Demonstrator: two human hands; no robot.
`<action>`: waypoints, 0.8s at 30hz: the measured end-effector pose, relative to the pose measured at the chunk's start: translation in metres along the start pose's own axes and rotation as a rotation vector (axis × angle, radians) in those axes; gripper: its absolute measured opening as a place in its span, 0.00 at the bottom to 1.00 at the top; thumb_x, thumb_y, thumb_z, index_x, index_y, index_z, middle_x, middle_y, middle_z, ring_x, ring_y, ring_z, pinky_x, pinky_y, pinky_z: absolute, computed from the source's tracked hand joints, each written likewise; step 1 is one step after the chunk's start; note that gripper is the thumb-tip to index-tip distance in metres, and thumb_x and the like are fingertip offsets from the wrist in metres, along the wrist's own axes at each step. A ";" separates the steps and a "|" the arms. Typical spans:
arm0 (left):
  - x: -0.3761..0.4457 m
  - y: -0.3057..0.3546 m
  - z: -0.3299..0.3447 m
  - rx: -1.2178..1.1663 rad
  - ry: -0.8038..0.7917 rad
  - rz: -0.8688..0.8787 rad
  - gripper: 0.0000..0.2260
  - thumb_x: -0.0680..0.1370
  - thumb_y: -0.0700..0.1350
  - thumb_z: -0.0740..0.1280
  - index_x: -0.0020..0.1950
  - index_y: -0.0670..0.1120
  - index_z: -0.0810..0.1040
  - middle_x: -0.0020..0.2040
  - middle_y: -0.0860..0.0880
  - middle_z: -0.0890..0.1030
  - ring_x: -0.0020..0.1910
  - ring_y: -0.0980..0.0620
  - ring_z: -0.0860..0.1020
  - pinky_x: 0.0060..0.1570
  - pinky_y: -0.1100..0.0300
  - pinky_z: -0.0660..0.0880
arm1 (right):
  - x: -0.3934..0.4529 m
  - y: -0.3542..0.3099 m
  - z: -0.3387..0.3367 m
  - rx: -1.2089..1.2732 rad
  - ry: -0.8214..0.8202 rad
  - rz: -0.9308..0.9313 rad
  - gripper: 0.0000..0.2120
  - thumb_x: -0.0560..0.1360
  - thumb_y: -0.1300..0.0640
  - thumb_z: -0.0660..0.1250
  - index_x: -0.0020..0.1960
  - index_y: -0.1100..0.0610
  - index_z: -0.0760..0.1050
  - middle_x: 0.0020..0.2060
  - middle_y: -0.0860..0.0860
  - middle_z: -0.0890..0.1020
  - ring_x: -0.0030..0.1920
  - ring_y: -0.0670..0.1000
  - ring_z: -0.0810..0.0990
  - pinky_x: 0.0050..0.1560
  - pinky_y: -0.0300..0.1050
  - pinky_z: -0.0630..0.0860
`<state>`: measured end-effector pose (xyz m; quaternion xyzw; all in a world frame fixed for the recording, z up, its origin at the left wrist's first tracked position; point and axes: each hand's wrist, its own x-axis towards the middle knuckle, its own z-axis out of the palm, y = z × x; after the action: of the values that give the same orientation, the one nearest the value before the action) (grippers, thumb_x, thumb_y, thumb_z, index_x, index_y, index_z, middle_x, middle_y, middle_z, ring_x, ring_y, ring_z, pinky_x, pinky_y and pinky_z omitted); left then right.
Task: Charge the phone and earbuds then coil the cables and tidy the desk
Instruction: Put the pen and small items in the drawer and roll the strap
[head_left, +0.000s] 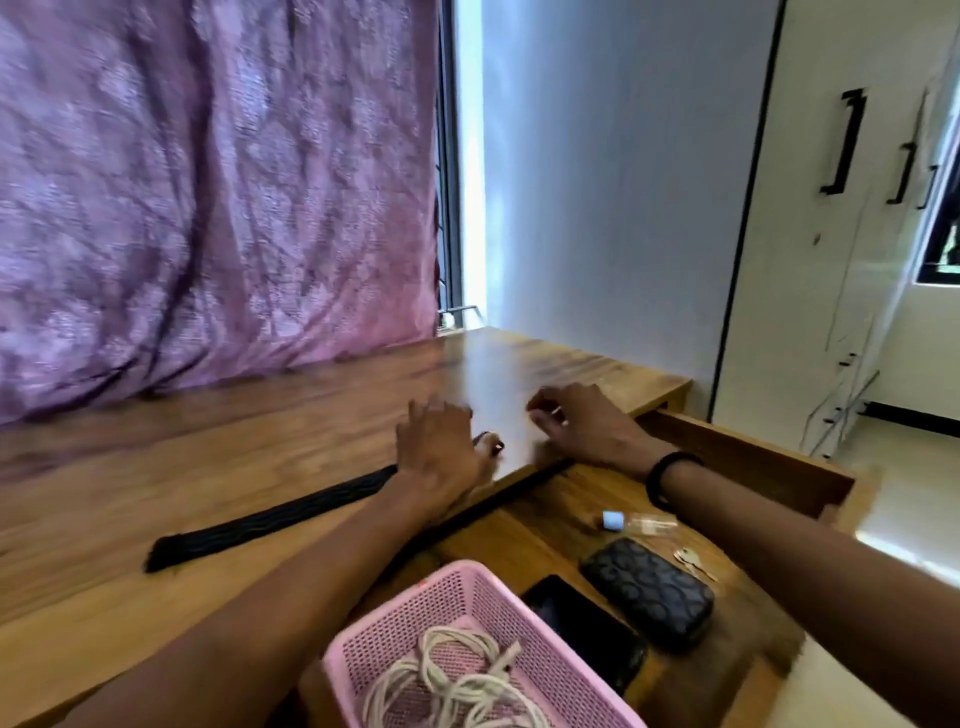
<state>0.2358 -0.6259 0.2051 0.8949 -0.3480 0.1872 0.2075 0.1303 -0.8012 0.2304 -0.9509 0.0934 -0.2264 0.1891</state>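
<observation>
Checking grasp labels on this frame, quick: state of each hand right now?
Left hand: resting on the desk, fingers spread, over the end of the black strap; grip cannot be told.
Right hand: fingers curled, pinching something small and pale; blurred, cannot tell what.

A wooden desk (234, 467) carries a black ridged strap (270, 519) lying flat. Beside it, an open drawer (748, 457) holds a pink basket (395, 629), a dark phone (587, 631), a patterned black case (647, 590), a small bottle (639, 521) and keys (693, 561).
</observation>
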 end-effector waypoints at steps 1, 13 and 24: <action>0.001 -0.015 0.001 0.020 -0.037 -0.029 0.21 0.78 0.64 0.65 0.62 0.51 0.81 0.64 0.46 0.78 0.66 0.41 0.72 0.62 0.47 0.73 | 0.008 -0.016 0.013 0.006 -0.069 -0.007 0.14 0.81 0.54 0.67 0.65 0.55 0.80 0.57 0.53 0.86 0.55 0.53 0.84 0.60 0.47 0.78; -0.048 -0.195 -0.083 -0.188 -0.030 0.052 0.07 0.79 0.52 0.71 0.47 0.49 0.85 0.43 0.54 0.84 0.42 0.57 0.80 0.43 0.60 0.74 | 0.069 -0.176 0.106 -0.063 -0.428 -0.415 0.12 0.76 0.53 0.71 0.60 0.50 0.84 0.55 0.49 0.85 0.50 0.47 0.81 0.53 0.46 0.79; -0.054 -0.342 -0.126 -0.040 0.279 -0.089 0.05 0.80 0.46 0.70 0.53 0.52 0.86 0.45 0.51 0.86 0.43 0.54 0.82 0.39 0.63 0.66 | 0.164 -0.300 0.233 1.171 -0.632 0.059 0.15 0.87 0.58 0.58 0.67 0.69 0.72 0.45 0.62 0.84 0.33 0.51 0.84 0.32 0.39 0.80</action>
<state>0.4141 -0.3037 0.2027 0.8704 -0.2794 0.2936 0.2796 0.4112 -0.4974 0.2230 -0.7088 -0.0788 0.0552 0.6988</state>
